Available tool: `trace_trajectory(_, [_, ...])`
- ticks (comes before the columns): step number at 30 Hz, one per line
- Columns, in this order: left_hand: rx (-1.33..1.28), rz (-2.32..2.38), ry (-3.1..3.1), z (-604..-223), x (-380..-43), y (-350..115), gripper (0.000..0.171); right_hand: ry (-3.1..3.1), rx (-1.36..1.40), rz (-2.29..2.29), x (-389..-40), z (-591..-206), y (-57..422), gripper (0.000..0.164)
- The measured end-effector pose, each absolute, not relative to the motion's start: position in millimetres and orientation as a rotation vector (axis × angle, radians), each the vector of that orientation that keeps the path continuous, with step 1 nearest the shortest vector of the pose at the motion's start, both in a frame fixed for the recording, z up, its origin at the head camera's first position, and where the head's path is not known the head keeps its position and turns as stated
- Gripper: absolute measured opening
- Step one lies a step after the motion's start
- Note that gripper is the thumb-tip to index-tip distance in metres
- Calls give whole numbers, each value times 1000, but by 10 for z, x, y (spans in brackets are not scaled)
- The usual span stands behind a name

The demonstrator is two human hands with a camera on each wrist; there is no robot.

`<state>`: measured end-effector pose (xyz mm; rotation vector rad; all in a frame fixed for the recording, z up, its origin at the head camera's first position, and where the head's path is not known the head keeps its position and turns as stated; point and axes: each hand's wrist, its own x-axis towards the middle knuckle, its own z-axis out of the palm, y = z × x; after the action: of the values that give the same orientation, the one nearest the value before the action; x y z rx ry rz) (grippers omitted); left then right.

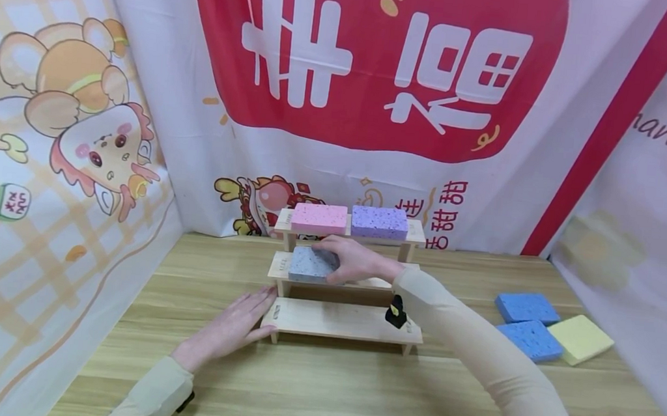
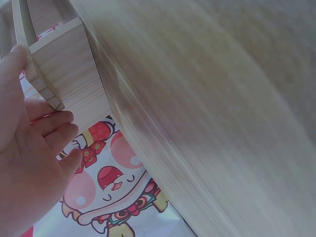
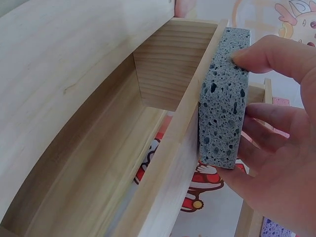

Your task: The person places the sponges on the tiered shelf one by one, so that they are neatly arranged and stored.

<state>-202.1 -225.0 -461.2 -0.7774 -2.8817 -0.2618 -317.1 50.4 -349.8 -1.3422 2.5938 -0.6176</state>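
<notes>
My right hand (image 1: pixel 359 261) holds a grey-blue sponge (image 1: pixel 308 264) on the left part of the middle board of a three-tier wooden shelf (image 1: pixel 336 319). In the right wrist view the thumb lies on one face of the speckled sponge (image 3: pixel 222 103), with the fingers against its back and end. My left hand (image 1: pixel 236 321) grips the left end of the lowest board, with the thumb at the front edge and the fingers at its side. A pink sponge (image 1: pixel 319 218) and a purple sponge (image 1: pixel 379 223) sit side by side on the top board.
Two blue sponges (image 1: pixel 528 308) and a yellow sponge (image 1: pixel 580 340) lie on the wooden table (image 1: pixel 318 396) at the right. Printed cloths (image 1: pixel 154 89) hang behind and at both sides. The right forearm passes over the shelf's right side.
</notes>
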Motion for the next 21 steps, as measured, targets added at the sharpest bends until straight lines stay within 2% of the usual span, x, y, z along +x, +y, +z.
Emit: trace_trajectory(21, [-773,-274,-2888,-4614,-2020,-2252,75,2576,-1328,-611,-3212,-3500,467,74])
